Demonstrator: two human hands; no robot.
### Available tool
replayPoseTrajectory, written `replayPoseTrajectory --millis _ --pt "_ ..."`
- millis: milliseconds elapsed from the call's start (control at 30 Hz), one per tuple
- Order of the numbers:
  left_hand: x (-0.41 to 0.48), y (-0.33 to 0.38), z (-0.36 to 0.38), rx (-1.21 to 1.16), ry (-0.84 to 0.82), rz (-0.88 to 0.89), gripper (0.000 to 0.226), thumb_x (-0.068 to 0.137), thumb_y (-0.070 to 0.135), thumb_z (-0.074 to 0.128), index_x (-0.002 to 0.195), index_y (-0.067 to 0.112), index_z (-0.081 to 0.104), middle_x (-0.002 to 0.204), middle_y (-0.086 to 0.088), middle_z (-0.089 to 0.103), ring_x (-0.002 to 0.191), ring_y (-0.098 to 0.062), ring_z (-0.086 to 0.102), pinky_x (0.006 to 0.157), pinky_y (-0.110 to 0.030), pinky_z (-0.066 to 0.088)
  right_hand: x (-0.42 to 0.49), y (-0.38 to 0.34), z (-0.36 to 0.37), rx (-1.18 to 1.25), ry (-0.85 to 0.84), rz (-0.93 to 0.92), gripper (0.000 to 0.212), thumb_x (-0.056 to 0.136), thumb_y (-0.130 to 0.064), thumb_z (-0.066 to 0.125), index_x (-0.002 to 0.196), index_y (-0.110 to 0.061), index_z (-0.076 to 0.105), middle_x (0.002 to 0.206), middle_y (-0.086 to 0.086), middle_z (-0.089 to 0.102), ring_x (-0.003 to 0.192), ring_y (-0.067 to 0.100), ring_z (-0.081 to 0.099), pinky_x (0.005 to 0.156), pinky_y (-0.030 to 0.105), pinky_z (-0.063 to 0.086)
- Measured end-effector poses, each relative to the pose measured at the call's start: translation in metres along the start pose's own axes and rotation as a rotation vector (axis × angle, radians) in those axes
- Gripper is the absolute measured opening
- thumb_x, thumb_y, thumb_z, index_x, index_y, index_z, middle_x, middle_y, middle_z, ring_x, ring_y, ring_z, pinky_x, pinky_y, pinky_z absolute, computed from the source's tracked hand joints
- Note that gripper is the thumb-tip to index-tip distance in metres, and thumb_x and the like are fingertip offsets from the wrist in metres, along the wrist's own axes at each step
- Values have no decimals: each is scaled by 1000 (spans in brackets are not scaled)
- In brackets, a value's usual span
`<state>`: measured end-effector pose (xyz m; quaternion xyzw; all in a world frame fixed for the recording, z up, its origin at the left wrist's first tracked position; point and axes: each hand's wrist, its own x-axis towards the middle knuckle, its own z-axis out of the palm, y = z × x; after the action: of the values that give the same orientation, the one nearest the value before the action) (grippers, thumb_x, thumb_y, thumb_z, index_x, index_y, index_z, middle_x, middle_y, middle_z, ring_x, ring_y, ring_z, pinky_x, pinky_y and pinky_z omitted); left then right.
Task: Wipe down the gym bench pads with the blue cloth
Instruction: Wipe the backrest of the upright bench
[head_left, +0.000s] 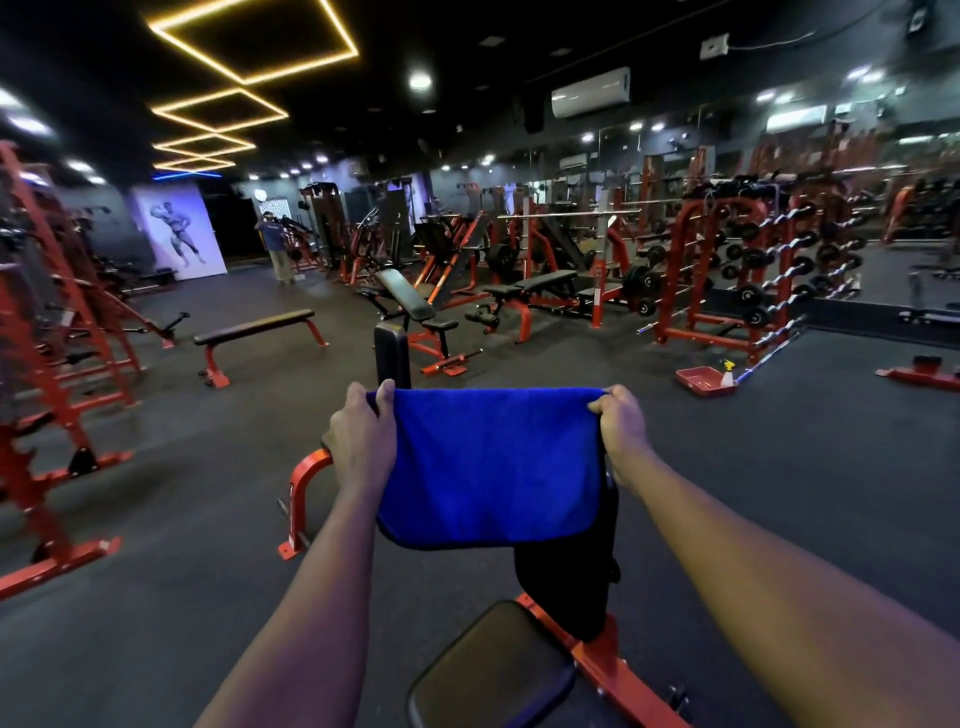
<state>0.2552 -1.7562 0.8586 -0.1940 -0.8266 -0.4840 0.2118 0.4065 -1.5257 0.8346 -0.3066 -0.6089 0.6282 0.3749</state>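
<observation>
Floor (156, 597) is dark rubber, dim gym w/ red racks (717, 270). We hold 1 blue cloth (491, 467) over 2 black bench pads (493, 670), left hand (361, 441) & right hand (621, 431) each pinching a top corner.

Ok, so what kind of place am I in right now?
A gym, likely a commercial weight room: a dumbbell rack on the right, a flat bench and an incline bench on the floor, and the left hand and right hand holding a blue cloth by a bench pad.
</observation>
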Motion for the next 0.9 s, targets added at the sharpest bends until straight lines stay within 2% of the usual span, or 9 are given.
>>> replayPoseTrajectory --millis 67,167,300,467,533,600,667,767,900 --pt "0 -1 3 -5 -51 -37 35 102 43 41 88 12 45 71 0 52 67 -22 54 65 -39 43 3 2 0 -79 29 5 10 93 -5 47 96 -11 55 91 6 55 77 14 49 63 30 38" --pt "-1 -4 5 -69 -83 2 30 104 37 39 86 13 40 75 -2 53 68 -20 52 60 -36 36 7 3 0 -152 41 -7 13 97 -8 50 108 -12 56 99 5 60 84 15 56 67 28 45" --pt "-9 -7 2 -103 72 99 36 102 38 44 79 10 40 65 -2 49 55 -14 45 48 -23 34 9 7 0 -193 58 -129 13 102 -13 48 113 -12 54 105 4 61 92 17 59 77 30 50" --pt "-12 -3 -9 -21 300 129 45 99 39 53 66 10 41 52 7 38 45 -5 34 43 -15 33 4 14 11 -334 74 -330 9 105 -24 40 111 -21 45 92 2 57 78 15 59 64 31 50" --pt "-10 -9 -15 98 255 7 49 99 47 49 65 11 44 56 3 45 48 -8 39 44 -18 26 3 16 21 -371 41 -308 10 105 -22 41 113 -18 45 93 1 55 78 13 57 68 30 48" --pt "-7 -24 -23 245 137 -172 52 98 53 46 72 9 53 69 -5 57 59 -18 48 52 -30 35 1 19 35 -406 -13 -236 11 105 -20 42 114 -16 46 100 4 55 82 13 56 75 32 48" --pt "-3 -44 -35 308 38 -316 54 97 56 45 81 7 61 85 -13 64 75 -29 57 64 -34 42 -3 25 50 -444 -77 -172 15 104 -19 45 117 -14 47 108 8 55 91 17 58 85 35 50" --pt "-2 -67 -55 337 -13 -400 56 96 58 46 84 5 59 98 -21 66 94 -40 61 70 -37 44 -18 30 79 -457 -126 -133 19 101 -18 51 119 -10 52 110 8 60 99 21 59 91 35 49" --pt "-2 -87 -83 298 -57 -436 49 97 52 49 83 5 54 102 -23 65 96 -40 61 73 -35 47 -50 33 138 -443 -252 -199 22 98 -21 58 118 -13 58 106 3 64 96 16 58 86 26 44"
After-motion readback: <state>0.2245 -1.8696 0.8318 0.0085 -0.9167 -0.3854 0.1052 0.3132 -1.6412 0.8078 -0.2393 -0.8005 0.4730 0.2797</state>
